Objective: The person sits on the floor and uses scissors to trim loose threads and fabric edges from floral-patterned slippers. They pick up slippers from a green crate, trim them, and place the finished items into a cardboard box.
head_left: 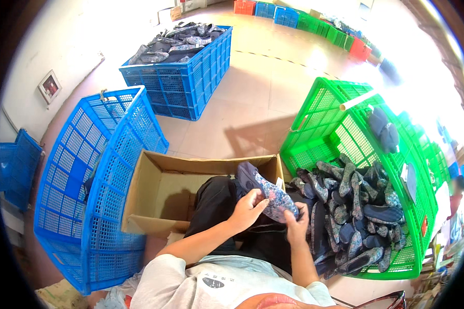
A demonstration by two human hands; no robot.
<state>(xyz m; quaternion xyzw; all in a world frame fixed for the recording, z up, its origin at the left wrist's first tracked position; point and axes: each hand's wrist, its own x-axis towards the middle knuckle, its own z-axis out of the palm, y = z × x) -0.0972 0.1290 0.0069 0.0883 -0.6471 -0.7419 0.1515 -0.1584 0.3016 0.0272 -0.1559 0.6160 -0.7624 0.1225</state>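
Note:
Between my hands, above my lap, is a soft fabric slipper (pixel 274 197), dark navy at one end and blue-and-pink floral along its length. My left hand (pixel 248 210) pinches its near edge around the middle. At its right end, my right hand (pixel 296 221) grips the tip with the thumb on top. Many similar slippers (pixel 353 206), dark and floral, fill the tilted green crate (pixel 307 149) at my right. An open cardboard box (pixel 162 185) stands in front of my knees, and its visible inside holds only shadow.
At left stands a tall blue mesh crate (pixel 116 206), partly hiding a dark item inside. Farther off, another blue crate (pixel 191 87) is heaped with slippers. A white tube (pixel 358 100) and a dark slipper (pixel 383 129) rest on the green crate's edge. Coloured crates (pixel 309 24) line the far floor.

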